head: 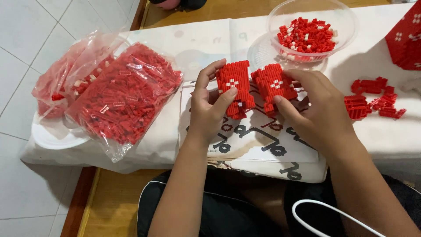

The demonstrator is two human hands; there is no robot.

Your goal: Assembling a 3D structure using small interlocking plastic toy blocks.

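While we sit at the low table, our left hand [209, 105] grips a red brick block [234, 87] with white specks, thumb across its front and fingers curled behind it. Our right hand [315, 107] pinches a second red block [272, 85] of much the same shape, thumb pressed against its lower edge, fingers wrapped over the far side. We hold the two blocks side by side, nearly touching, just above a printed instruction sheet [258, 142] with dark line drawings, which lies on the white cloth [386, 131] covering the table.

To our left, two clear plastic bags lie on a white plate [52, 136]: the larger bag [125, 98] is stuffed with small red bricks, and the smaller bag [66, 85] behind it holds fewer red and white ones. Beyond our hands stands a clear plastic bowl [311, 26] with loose red and white bricks in it, resting on a clear lid. To our right, several small red built pieces [372, 103] lie on the cloth, well apart from our hands, and the corner of a big red built shape [405, 39] shows at the edge
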